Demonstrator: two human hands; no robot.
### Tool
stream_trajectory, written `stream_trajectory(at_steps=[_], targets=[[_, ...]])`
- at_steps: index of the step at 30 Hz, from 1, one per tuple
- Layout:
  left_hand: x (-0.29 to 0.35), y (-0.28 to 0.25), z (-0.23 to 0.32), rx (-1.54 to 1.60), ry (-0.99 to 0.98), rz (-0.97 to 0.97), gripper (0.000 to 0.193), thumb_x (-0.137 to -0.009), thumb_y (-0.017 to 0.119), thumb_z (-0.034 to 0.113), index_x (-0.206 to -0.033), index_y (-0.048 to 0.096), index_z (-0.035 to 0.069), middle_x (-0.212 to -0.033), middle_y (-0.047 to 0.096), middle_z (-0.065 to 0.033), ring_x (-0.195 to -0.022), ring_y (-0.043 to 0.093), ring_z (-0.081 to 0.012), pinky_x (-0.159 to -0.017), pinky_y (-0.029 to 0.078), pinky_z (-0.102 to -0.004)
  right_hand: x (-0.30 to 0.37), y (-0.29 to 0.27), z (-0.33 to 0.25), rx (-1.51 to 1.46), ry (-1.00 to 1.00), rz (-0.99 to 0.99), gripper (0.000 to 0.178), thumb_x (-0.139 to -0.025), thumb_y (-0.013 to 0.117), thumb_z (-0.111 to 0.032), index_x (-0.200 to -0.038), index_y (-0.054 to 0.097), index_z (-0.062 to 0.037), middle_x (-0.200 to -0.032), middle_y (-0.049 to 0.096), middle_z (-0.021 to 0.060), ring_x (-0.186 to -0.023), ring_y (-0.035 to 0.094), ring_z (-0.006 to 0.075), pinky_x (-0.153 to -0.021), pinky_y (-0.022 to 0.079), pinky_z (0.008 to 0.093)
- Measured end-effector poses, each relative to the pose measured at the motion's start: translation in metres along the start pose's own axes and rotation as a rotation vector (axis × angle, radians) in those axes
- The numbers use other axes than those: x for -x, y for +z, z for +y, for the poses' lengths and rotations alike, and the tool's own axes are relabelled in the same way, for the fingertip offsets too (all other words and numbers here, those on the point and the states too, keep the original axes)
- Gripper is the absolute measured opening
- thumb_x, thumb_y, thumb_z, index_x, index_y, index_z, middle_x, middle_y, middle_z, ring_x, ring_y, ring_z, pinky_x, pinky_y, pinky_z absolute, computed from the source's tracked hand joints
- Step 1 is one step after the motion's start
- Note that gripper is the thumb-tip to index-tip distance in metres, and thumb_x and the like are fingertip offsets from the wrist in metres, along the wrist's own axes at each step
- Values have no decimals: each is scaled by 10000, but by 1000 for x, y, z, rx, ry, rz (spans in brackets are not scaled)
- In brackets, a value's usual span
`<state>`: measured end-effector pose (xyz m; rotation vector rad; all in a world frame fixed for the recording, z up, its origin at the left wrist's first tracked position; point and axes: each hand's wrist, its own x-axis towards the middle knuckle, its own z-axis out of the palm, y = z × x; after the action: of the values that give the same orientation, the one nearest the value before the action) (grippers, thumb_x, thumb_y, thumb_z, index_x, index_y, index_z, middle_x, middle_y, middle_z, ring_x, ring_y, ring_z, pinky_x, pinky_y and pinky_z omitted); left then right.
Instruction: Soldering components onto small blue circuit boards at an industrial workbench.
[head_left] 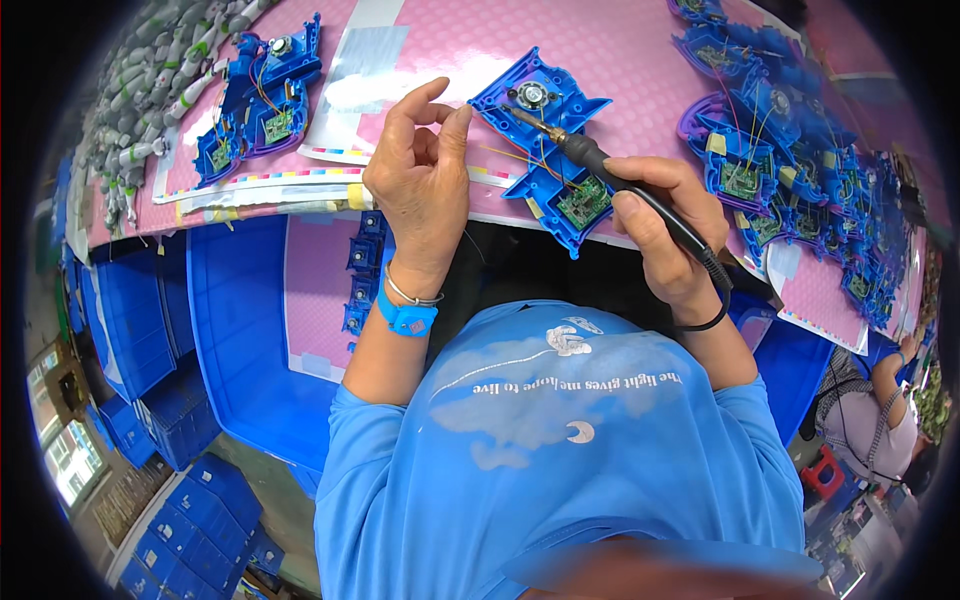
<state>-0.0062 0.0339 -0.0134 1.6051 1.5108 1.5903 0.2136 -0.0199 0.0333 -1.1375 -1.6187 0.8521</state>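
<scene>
1. My R hand point(685, 235) is closed round the handle of a soldering iron point(590, 155), pen-style; its black cable point(722, 275) loops back past the wrist.
2. Iron tip sits at the upper blue housing point(572, 108), just L of the round speaker point(533, 95); can't tell if it's touching.
3. My L hand point(420, 180) is half-open beside that housing's L corner, thumb & forefinger apart, other fingers curled; can't tell if the thumb makes contact. Blue wristband point(408, 318) on that wrist.
4. Lower blue housing point(552, 225) lies at the near edge of the pink desk point(620, 60), w/ a green PCB point(585, 203) in it; thin wires point(520, 158) run btwn the two halves.
5. On my R, a heap of similar blue housings point(740, 180), some w/ PCBs showing.
6. Far L: another blue set point(265, 95), then a pile of grey & white parts point(150, 100) at the desk's L end.
7. Below the desk edge, L side: big blue bin point(235, 300).
8. Bg, lower R: another person point(880, 430) near a red stool point(823, 472), well apart from my hands.
</scene>
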Motion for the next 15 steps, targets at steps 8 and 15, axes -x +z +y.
stream_trajectory(at_steps=[8,15], targets=[[-1,3,-3,21,23,-39,300,-900,772,50,-1185,677,48,-832,691,-1,-530,465,-11,-471,349,-197,-1,0,0,5,-17,-5,261,-911,662,-100,-1132,687,38,-808,681,49,-666,603,73,-618,472,215],[-10,-12,4,336,-113,-62,425,-814,829,-10,-1209,678,37,-749,557,59,-532,388,11,-470,292,-180,-1,0,0,17,-17,-7,264,-910,655,-96,-1135,688,40,-803,680,53,-671,612,80,-624,479,220]])
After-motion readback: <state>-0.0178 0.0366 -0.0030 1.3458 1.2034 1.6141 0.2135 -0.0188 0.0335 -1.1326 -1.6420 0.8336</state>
